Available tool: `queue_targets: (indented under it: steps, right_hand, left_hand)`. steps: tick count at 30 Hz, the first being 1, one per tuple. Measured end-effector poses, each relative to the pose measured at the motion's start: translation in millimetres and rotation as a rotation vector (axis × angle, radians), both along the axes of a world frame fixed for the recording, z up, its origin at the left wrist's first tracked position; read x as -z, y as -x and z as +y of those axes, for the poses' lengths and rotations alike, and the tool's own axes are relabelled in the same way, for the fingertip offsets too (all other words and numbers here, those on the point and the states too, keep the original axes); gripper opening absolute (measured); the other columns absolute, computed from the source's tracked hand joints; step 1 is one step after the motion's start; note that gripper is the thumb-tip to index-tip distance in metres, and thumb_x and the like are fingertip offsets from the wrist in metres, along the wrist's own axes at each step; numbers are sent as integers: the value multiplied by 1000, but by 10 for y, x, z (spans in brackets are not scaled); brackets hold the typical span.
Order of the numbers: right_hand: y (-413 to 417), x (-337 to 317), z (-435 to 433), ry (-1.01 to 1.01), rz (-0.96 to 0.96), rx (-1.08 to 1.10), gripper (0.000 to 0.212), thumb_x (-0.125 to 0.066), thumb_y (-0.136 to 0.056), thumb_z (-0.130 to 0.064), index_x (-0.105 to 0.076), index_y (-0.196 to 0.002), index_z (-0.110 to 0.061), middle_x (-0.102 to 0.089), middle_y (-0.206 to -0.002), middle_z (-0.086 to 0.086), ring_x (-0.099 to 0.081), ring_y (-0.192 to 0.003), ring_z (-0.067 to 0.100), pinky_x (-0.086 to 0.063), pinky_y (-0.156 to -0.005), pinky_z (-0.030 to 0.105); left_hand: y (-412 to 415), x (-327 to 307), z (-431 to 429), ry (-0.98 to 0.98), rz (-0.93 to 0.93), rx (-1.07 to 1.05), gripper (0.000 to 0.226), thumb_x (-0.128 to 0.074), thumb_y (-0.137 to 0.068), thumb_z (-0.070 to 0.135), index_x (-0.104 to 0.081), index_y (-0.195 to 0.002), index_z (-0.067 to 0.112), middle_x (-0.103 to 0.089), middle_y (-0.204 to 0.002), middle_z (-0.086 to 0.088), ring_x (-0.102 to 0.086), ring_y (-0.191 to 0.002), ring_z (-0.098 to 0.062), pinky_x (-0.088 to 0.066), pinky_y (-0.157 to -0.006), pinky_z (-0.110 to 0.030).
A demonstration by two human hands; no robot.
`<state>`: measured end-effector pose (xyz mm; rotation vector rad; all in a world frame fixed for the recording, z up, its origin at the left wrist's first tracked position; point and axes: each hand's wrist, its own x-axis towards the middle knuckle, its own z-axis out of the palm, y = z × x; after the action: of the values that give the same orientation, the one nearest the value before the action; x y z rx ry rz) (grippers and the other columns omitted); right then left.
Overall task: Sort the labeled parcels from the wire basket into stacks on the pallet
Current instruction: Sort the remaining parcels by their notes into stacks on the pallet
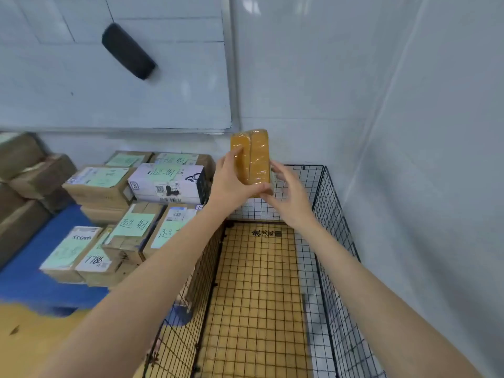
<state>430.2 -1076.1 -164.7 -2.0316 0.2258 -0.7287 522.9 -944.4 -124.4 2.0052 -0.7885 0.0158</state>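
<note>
Left hand [231, 182] and right hand [290, 199] clasp a tape-wrapped parcel [255, 156] upright between them above the far end of the wire basket [331, 214], seemingly to check its label before it joins the labeled stacks [163, 184] on the blue pallet [27, 268] to their left.

Hands [231, 184] [289, 197] holding yellow parcel [257, 159] (seemingly film-wrapped), above basket [327, 203]
</note>
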Motion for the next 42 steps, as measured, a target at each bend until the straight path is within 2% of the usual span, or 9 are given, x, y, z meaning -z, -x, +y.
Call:
queue_targets:
  steps: [6, 12, 15, 19, 23, 27, 30, 34, 42]
  right_hand:
    - [138, -458, 141, 79, -78, -75, 81, -77, -83, -11, -37, -149, -35, -38, -143, -5, -42, -132, 12, -42, -112, 43]
    - [171, -817, 107, 129, -110, -53, 76, -77, -84, -15, -39, -148, -30, -35, -141, -13, -39, -131, 4, -39, -101, 16]
    - [191, -995, 41, 119, -129, 3, 78, -80, -82, -21, -37, -148, -29, -33, -139, -14, -38, -130, 6, -35, -96, 11]
    - [274, -1230, -31, 71, -162, 39, 85, -83, -79, -30, -33, -147, -34, -37, -144, -15, -42, -126, 4, -35, -93, 12]
    - [380, -1429, -73, 59, -160, 21, 86, -83, -79, -26, -29, -145, -37, -51, -121, -29, -46, -113, -19, -35, -93, 11]
    - [456, -1565, -96, 69, -160, 57, 96, -83, -79, -25, -23, -153, -29, -50, -117, -30, -49, -112, -15, -37, -102, 23]
    - [500, -1661, -75, 90, -207, 77, 86, -84, -77, -26, -35, -147, -30, -53, -123, -27, -50, -116, -11, -42, -104, 30]
    - [531, -1737, -35, 114, -299, 98, 79, -85, -76, -25, -39, -138, -38, -50, -135, -19, -51, -119, -7, -47, -101, 27]
    - [574, -1710, 90, 98, -307, 42, 84, -87, -75, -25, -33, -136, -45, -44, -141, -25, -47, -125, -7, -46, -97, 17]
  left_hand:
    - [157, -449, 145, 98, -37, 20, 126, -85, -47, 65, -27, -150, 23, -38, -145, -4, -38, -121, -11, -36, -96, -30]
    - [271, -816, 234, 183, -70, 53, 129, -73, -39, 77, -28, -148, 26, -42, -141, 0, -45, -125, -17, -45, -103, -39]
    - [344, -1003, 252, 243, -87, 96, 128, -81, -42, 74, -28, -149, 28, -40, -137, 3, -43, -121, -11, -42, -98, -26]
    - [366, -1194, 228, 354, -157, 122, 102, -88, -64, 42, -31, -147, 29, -40, -135, 6, -45, -109, 4, -38, -77, 2]
    - [404, -1320, 202, 445, -177, 186, 92, -89, -65, 40, -36, -140, 34, -35, -137, 7, -44, -112, 14, -41, -79, 0]
    - [439, -1406, 201, 466, -193, 245, 80, -87, -67, 39, -39, -131, 42, -31, -136, 5, -44, -106, 23, -43, -81, -3]
    - [439, -1445, 204, 506, -125, 295, 78, -83, -63, 48, -42, -130, 47, -34, -137, 13, -50, -115, 8, -52, -91, -22]
    - [366, -1477, 229, 501, -45, 335, 74, -73, -64, 55, -43, -132, 47, -46, -142, 19, -46, -131, -10, -42, -108, -46]
    - [369, -1396, 340, 510, 22, 392, 77, -73, -69, 48, -42, -139, 38, -52, -139, 19, -55, -121, -3, -49, -92, -21]
